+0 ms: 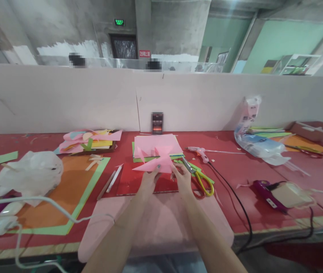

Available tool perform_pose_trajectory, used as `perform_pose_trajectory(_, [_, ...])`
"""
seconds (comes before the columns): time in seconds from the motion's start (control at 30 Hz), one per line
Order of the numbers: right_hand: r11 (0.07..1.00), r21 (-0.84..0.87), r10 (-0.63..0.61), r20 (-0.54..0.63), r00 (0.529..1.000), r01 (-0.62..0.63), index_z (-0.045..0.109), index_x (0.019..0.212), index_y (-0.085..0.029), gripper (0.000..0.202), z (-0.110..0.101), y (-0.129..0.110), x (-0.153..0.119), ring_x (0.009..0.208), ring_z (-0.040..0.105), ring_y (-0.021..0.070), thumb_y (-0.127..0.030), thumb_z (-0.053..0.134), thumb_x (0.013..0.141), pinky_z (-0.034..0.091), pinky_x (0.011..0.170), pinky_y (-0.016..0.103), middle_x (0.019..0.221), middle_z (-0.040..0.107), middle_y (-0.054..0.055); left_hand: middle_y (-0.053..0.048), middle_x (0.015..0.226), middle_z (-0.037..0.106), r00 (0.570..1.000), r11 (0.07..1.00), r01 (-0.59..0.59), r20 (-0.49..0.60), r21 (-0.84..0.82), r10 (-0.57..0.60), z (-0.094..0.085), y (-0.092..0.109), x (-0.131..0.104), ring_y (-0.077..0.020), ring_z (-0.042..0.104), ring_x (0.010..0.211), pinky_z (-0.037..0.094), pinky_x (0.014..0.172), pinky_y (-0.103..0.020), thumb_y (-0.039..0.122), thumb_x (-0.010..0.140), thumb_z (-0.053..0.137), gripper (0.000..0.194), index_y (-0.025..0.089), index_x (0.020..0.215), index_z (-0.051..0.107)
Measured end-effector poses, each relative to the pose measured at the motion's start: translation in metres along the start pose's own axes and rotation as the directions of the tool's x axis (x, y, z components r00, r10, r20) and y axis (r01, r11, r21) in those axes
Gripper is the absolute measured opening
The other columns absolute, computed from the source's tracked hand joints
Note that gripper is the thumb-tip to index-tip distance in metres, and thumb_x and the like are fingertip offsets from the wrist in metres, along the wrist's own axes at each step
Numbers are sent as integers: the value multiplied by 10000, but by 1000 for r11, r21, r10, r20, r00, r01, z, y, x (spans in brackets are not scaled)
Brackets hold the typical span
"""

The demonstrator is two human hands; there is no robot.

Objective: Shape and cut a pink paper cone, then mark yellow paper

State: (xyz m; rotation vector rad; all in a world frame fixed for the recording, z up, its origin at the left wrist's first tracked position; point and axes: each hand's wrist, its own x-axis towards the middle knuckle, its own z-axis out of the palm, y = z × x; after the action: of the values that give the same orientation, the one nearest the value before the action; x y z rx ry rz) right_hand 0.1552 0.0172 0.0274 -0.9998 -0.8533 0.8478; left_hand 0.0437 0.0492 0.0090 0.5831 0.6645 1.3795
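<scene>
- Pinching the near edge of the pointed pink paper piece (164, 161), the left hand (150, 179) has its thumb on top, near the piece's middle.
- Bent fingers bring the right hand (183, 175) to the piece's right end; whether they grip it, I cannot tell.
- Lengthwise, the piece runs roughly left to right, one sharp tip pointing left past the left hand.
- It lies just ahead of both hands, above the red board (131, 182) on the bench (243, 174).
- Nearer the right hand are the yellow-handled scissors (210, 186).
</scene>
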Motion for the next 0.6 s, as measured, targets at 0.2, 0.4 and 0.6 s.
perform_pose_trajectory(0.2, [999, -28, 40, 40, 998, -39, 544, 698, -169, 267, -2, 4, 2, 353, 445, 84, -392, 679, 642, 332, 361, 208, 425, 505, -64, -57, 911, 671, 995, 1000, -26, -98, -3, 26, 0, 0, 2, -171, 616, 874, 499, 798, -302, 220, 527, 776, 390, 129, 877, 629])
perform_pose_trajectory(0.4, [996, -86, 38, 48, 998, -34, 559, 701, -167, 266, -3, 7, 3, 360, 448, 86, -409, 661, 657, 336, 376, 206, 424, 514, -60, -66, 897, 670, 992, 999, -32, -121, 9, 33, 0, 1, 1, -177, 617, 860, 495, 804, -322, 230, 514, 783, 392, 117, 862, 641])
perform_pose_trajectory(0.6, [968, -248, 70, 139, 988, -34, 612, 723, -174, 318, -5, 13, 3, 381, 470, 116, -483, 636, 651, 374, 377, 241, 472, 546, -28, -74, 939, 664, 993, 998, -54, -103, 27, 57, -2, 1, 1, -177, 621, 839, 499, 791, -330, 257, 529, 774, 393, 119, 874, 644])
